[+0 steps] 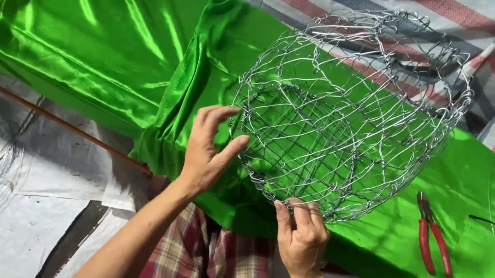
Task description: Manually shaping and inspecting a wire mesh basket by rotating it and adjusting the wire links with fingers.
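Head view: the wire mesh basket [349, 112] lies tipped on its side on the green satin cloth [110, 36], long axis running from lower left to upper right, open mouth pointing up-right. The left hand [209, 149] sits at the closed end, fingers spread and loose against the wire. The right hand [302, 232] is right under the lower edge, fingers pinched onto a strand. Red-handled pliers [434, 234] lie well off to the right.

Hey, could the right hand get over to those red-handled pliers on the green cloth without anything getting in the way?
Probably yes. The pliers lie in the open on the green cloth, to the right of the right hand, with only bare cloth between. But that hand is pinching the wire basket and would have to let go first.
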